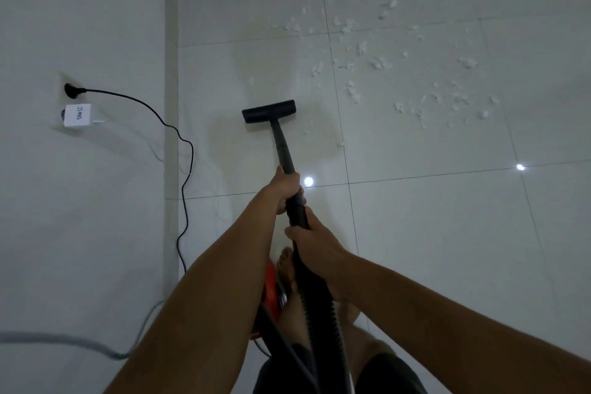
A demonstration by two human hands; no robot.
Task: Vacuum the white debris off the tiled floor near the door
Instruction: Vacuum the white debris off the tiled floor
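On the pale tiled floor (431, 233), left hand (285, 189) and right hand (315, 243) grip the black vacuum tube (282, 144) — its flat nozzle (268, 110) at twelve o'clock, white fluffy debris (367, 57) at one.

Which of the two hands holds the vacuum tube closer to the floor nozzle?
The left hand: it grips the black tube farther forward, nearer the nozzle; the right hand grips behind it.
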